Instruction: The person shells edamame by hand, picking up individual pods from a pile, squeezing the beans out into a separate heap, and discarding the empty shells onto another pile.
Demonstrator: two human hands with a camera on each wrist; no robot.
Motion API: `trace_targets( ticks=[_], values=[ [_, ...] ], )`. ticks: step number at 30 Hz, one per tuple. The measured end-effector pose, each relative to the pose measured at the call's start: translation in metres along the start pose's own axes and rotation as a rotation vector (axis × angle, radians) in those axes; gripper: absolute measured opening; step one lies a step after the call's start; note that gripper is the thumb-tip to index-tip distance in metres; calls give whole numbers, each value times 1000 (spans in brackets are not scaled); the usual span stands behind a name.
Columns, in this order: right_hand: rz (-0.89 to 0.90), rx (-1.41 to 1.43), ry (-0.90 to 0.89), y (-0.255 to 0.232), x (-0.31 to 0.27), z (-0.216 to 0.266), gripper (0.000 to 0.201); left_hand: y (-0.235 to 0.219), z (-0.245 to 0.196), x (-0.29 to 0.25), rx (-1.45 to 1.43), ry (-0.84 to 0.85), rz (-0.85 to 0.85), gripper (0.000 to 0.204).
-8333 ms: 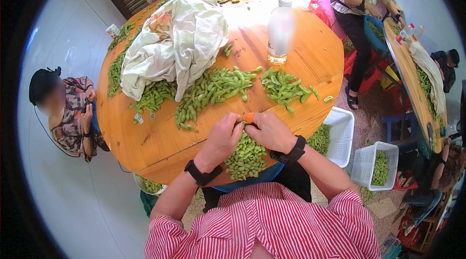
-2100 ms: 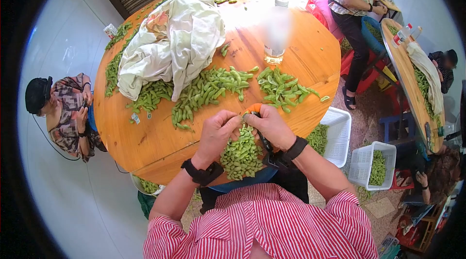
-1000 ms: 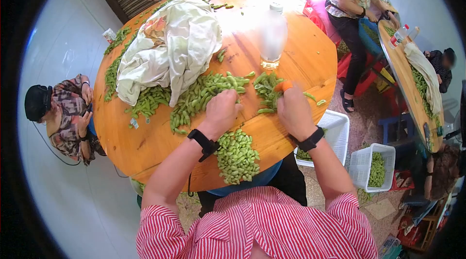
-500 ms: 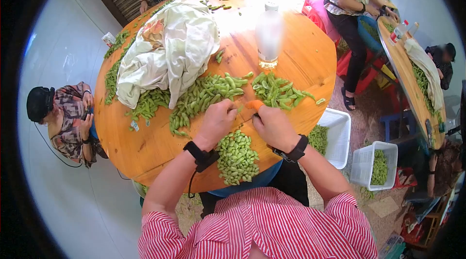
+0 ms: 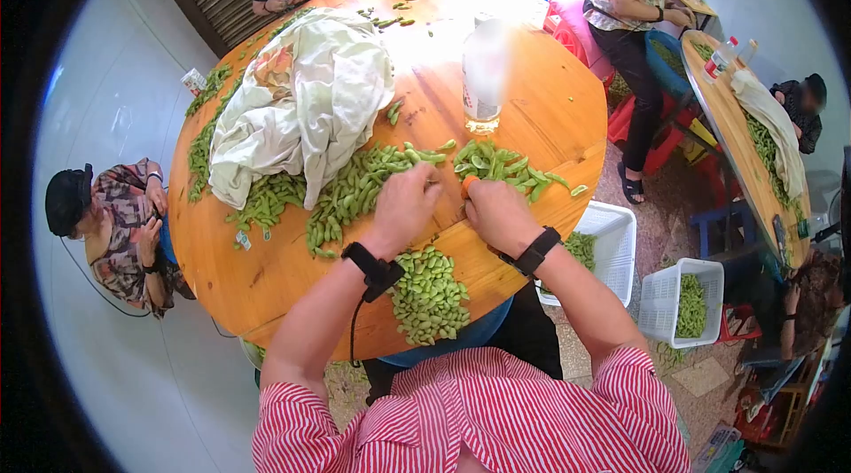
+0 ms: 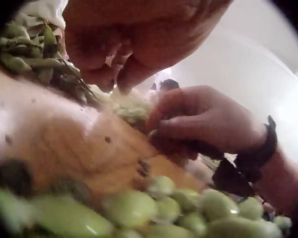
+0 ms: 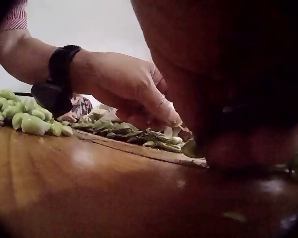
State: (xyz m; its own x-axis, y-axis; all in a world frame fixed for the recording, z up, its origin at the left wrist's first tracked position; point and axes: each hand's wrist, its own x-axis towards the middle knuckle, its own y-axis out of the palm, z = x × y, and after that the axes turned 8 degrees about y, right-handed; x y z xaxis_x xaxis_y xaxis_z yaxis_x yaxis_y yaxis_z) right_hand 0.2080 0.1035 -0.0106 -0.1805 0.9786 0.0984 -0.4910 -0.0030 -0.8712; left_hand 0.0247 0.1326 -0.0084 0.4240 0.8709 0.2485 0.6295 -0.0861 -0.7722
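Observation:
In the head view my left hand [image 5: 403,207] reaches the near edge of the pile of green soybean pods [image 5: 350,198]. Its thumb and fingers bend down toward the pods. To its right is my right hand [image 5: 505,216], fingers curled, an orange cover [image 5: 468,186] on one finger. It lies just below a smaller heap of flat, opened-looking pods [image 5: 496,163]. A small greenish piece [image 7: 189,148] shows beside the right fingertips in the right wrist view; I cannot tell whether they hold it. Shelled green beans [image 5: 430,296] are heaped between my forearms, at the table's front edge.
A pale cloth [image 5: 301,101] covers part of the pods on the round wooden table [image 5: 550,83]. A clear bottle [image 5: 483,87] stands behind the smaller heap. White baskets [image 5: 612,251] with green contents stand on the floor at right. Other people sit around.
About a second ago my right hand was over the smaller heap, then it came back toward the left hand. Since half a second ago my left hand has moved up to the pods.

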Motion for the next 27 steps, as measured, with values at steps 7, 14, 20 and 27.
trace_targets(
  ticks=[7, 14, 20, 27],
  values=[
    [-22, -8, 51, -5, -3, 7, 13, -8, 12, 30, 384, -163, -48, 29],
    [20, 35, -45, 4, -11, 4, 12, -16, 22, 20, 441, -106, -49, 20],
    [-33, 335, -46, 6, -16, -3, 20, -32, 12, -10, -90, -183, -147, 19],
    [157, 736, 146, 1, -23, 25, 20, -30, -17, -51, -705, -261, -90, 14]
  ],
)
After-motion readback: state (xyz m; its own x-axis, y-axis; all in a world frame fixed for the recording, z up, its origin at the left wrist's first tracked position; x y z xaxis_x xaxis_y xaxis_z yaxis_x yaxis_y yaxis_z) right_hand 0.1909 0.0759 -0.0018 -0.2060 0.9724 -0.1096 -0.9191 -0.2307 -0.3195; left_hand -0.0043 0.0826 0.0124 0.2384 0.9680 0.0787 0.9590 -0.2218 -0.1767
